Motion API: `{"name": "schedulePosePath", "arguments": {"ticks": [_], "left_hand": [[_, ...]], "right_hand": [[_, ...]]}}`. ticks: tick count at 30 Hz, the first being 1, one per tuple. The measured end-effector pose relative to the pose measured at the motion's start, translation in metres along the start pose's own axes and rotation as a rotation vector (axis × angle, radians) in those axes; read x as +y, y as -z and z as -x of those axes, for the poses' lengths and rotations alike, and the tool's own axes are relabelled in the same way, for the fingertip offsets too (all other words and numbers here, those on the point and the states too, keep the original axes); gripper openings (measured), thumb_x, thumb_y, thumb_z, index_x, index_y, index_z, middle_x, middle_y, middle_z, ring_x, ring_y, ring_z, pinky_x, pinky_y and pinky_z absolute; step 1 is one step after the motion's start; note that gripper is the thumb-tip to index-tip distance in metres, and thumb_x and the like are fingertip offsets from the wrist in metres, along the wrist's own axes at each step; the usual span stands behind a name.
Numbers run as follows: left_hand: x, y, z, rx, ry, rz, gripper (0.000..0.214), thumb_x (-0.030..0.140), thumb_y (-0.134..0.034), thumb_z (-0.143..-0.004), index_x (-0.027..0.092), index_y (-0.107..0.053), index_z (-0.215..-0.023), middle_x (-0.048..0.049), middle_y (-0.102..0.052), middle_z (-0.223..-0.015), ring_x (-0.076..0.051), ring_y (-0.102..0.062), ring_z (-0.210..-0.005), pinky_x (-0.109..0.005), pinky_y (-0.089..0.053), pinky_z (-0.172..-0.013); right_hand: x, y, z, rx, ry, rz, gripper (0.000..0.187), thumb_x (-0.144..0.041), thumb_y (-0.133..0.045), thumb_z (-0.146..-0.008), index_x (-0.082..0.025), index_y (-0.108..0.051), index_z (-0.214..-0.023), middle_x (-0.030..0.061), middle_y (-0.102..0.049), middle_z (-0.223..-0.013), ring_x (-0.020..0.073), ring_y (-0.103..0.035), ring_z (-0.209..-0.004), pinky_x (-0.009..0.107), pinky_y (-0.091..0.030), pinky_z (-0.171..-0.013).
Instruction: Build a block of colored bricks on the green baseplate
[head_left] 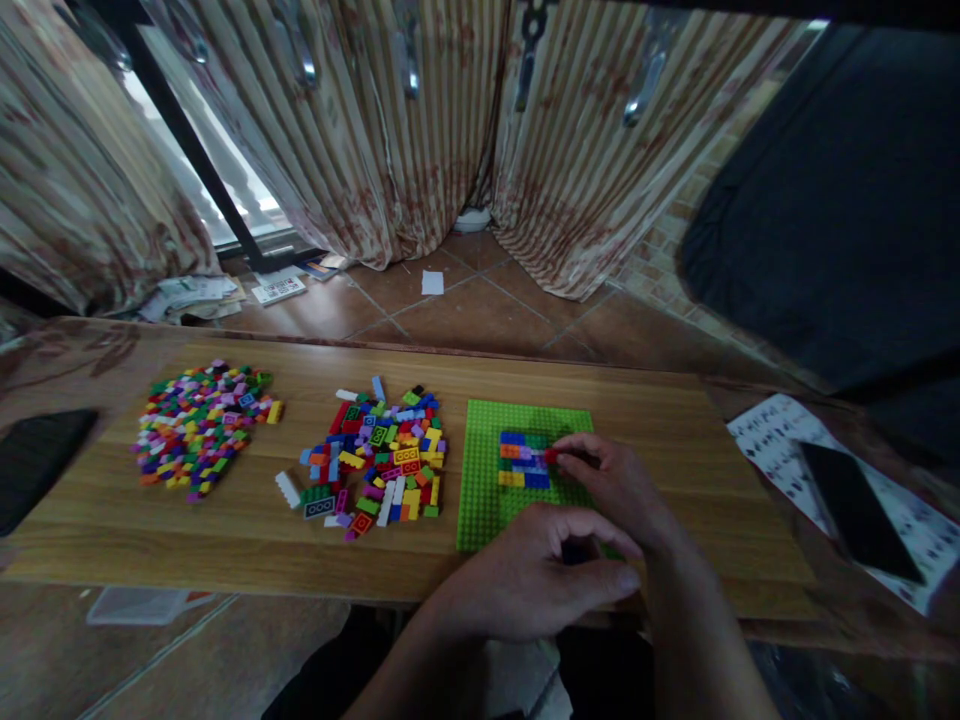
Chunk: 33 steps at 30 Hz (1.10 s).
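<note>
My right hand (611, 478) reaches over the right side of the green baseplate (480, 520), with thumb and fingertips pinched on a small red brick (552, 455). That brick is at the right edge of a flat patch of blue, orange, purple and yellow bricks (523, 462) on the plate. Whether it is pressed down I cannot tell. Nearer to me, my left hand (525, 570) hovers at the plate's front edge, its fingers curled and the thumb apart from the index finger. A dark bluish patch shows inside the curl, too dim to name.
Left of the plate lies a loose spread of larger bricks (390, 455), and farther left a pile of small bricks (199, 425). At the right, a phone (859, 510) rests on a printed sheet (772, 425). A dark flat object (45, 455) lies at the far left.
</note>
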<state>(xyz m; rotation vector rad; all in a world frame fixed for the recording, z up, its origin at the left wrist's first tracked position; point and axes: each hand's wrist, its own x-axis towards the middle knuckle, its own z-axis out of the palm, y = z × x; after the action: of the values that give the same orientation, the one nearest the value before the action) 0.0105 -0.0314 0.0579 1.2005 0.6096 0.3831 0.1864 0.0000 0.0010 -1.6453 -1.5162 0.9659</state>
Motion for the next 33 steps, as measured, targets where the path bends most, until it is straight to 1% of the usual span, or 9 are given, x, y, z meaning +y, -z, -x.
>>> {"name": "schedulePosePath", "arguments": {"ticks": [4,10,14,22,26,33], "left_hand": [[-0.001,0.000,0.001,0.007,-0.003,-0.004,0.030,0.031,-0.062,-0.085,0.013,-0.070,-0.108,0.0017,-0.054,-0.066,-0.007,-0.043,-0.059,-0.021,-0.036,-0.058],[-0.002,0.001,0.002,0.003,-0.014,0.003,0.030,0.029,-0.062,-0.085,0.013,-0.070,-0.109,0.0020,-0.053,-0.065,-0.007,-0.043,-0.058,-0.021,-0.036,-0.058],[-0.001,0.000,0.002,0.013,-0.030,0.016,0.027,0.026,-0.062,-0.084,0.012,-0.070,-0.106,0.0029,-0.050,-0.063,-0.007,-0.041,-0.057,-0.020,-0.035,-0.056],[-0.005,0.002,0.003,-0.019,-0.031,0.034,0.032,0.030,-0.061,-0.086,0.012,-0.067,-0.110,0.0031,-0.048,-0.064,-0.007,-0.044,-0.056,-0.020,-0.032,-0.052],[-0.006,0.001,0.002,0.000,-0.031,0.031,0.030,0.029,-0.061,-0.085,0.012,-0.068,-0.109,0.0030,-0.049,-0.065,-0.007,-0.044,-0.057,-0.019,-0.032,-0.052],[-0.009,0.001,0.000,-0.001,-0.039,0.009,0.029,0.029,-0.062,-0.084,0.013,-0.069,-0.108,0.0017,-0.053,-0.065,-0.007,-0.044,-0.057,-0.020,-0.033,-0.053]], "right_hand": [[0.002,-0.005,-0.001,-0.004,-0.007,0.004,0.019,-0.029,-0.060,-0.079,-0.020,-0.072,-0.092,0.0028,-0.074,-0.083,0.0172,-0.068,-0.074,0.031,-0.053,-0.067],[0.003,-0.013,-0.004,0.038,-0.076,-0.100,0.018,-0.031,-0.062,-0.077,-0.020,-0.072,-0.088,0.0015,-0.073,-0.076,0.0164,-0.068,-0.067,0.029,-0.053,-0.062],[0.003,-0.015,-0.006,0.049,-0.085,-0.127,0.018,-0.031,-0.065,-0.075,-0.020,-0.073,-0.086,0.0015,-0.073,-0.073,0.0169,-0.067,-0.066,0.030,-0.053,-0.062],[0.004,-0.016,-0.006,0.076,-0.100,-0.057,0.018,-0.033,-0.065,-0.075,-0.019,-0.072,-0.085,0.0023,-0.072,-0.071,0.0171,-0.066,-0.063,0.030,-0.052,-0.060],[0.001,-0.016,-0.006,0.066,-0.109,-0.011,0.020,-0.036,-0.063,-0.075,-0.019,-0.072,-0.083,0.0018,-0.071,-0.068,0.0167,-0.064,-0.062,0.029,-0.050,-0.059],[-0.001,-0.020,-0.007,0.133,-0.090,0.084,0.021,-0.038,-0.061,-0.074,-0.019,-0.070,-0.078,0.0029,-0.071,-0.070,0.0182,-0.064,-0.064,0.031,-0.049,-0.062]]}}
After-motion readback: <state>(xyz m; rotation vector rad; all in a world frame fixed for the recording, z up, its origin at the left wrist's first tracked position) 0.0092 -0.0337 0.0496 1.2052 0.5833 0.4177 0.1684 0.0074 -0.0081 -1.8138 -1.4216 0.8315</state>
